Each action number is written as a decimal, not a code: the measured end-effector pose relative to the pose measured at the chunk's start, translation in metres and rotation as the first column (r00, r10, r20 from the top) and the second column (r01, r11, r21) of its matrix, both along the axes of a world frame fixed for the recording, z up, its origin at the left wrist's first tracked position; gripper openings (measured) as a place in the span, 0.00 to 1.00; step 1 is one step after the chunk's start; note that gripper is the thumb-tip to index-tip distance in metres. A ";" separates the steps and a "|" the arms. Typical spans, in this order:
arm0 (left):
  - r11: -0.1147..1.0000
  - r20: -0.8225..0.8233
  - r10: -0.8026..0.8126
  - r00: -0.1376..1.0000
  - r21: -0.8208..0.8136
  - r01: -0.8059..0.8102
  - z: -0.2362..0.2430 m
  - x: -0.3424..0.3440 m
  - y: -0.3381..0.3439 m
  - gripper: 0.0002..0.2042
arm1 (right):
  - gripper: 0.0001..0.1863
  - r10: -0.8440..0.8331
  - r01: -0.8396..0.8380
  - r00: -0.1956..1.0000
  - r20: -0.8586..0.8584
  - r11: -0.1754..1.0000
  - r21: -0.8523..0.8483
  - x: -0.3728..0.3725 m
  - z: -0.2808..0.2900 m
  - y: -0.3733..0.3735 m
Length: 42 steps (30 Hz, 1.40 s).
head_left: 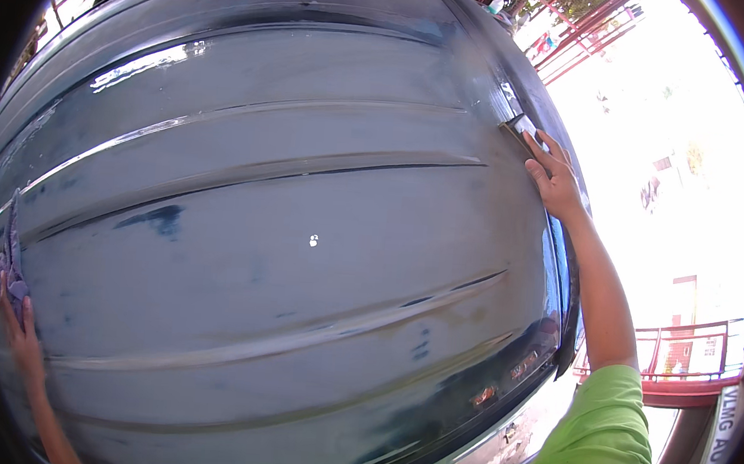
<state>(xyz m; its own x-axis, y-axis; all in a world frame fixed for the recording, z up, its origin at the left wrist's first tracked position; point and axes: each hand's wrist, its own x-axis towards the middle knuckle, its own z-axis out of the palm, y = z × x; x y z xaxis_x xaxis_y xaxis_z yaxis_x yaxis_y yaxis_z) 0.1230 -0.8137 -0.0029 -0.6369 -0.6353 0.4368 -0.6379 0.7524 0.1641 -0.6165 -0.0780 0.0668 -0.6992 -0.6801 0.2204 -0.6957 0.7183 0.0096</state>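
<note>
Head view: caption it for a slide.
Left hand with a purple cloth, right hand with a dark pad, over a grey panel.

LEFT ARM (50,425): forearm bare, low at far left, slanting forward and outward | LEFT GRIP (24,328): fingers forward, closed in a hold | RIGHT ARM (608,292): stretched well forward, forearm bare, leaning left | RIGHT GRIP (558,185): back uppermost, fingers pointing forward-left, thumb (536,171) apart, holding

Panel (338,217) ctr — free rm btwn ridges (290,166)
</note>
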 end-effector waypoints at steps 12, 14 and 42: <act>0.995 0.091 0.094 0.991 -0.048 -0.090 0.012 -0.015 0.020 0.30 | 0.26 -0.276 0.276 0.954 -0.120 0.961 -0.023 -0.034 -0.012 -0.049; 0.998 0.073 0.020 0.997 -0.062 -0.015 0.005 -0.012 0.011 0.30 | 0.26 -0.256 0.254 0.963 -0.081 0.966 -0.044 0.008 -0.008 -0.010; 0.998 0.065 -0.015 0.998 -0.056 0.018 0.013 -0.006 0.017 0.28 | 0.27 -0.116 0.116 0.993 0.004 0.993 -0.003 -0.062 -0.007 -0.048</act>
